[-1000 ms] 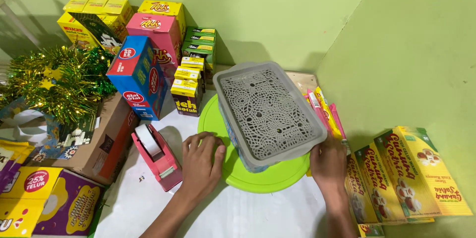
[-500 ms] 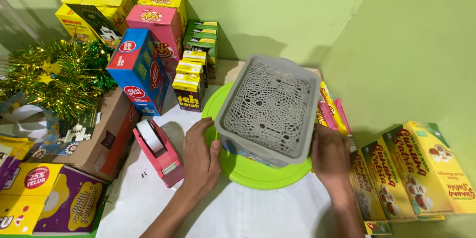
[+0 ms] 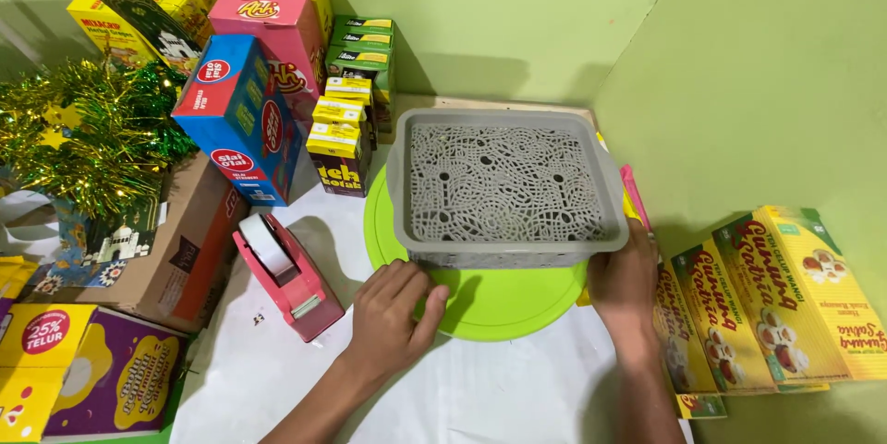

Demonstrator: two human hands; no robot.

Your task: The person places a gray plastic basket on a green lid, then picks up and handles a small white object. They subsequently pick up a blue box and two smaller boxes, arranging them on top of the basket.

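A grey plastic basket (image 3: 506, 183) with a lace-pattern bottom stands on a round lime-green tray (image 3: 504, 301) on a white sheet. Its long side now faces me. My left hand (image 3: 393, 316) rests on the tray's near-left rim with fingers curled over the edge, just below the basket's front wall. My right hand (image 3: 625, 282) lies at the tray's right rim, under the basket's near-right corner, touching both.
A pink tape dispenser (image 3: 288, 278) sits left of the tray. Behind it stand a blue box (image 3: 242, 125), a pink box (image 3: 273, 28), small yellow cartons (image 3: 339, 144) and gold-green tinsel (image 3: 88, 134). Yellow snack boxes (image 3: 776, 301) line the right wall. Pink and yellow sachets (image 3: 634, 199) lie behind the basket.
The tray and basket have turned, from a skewed corner-on position to square with the long side toward me. Both hands slid along the tray's rim with the turn.
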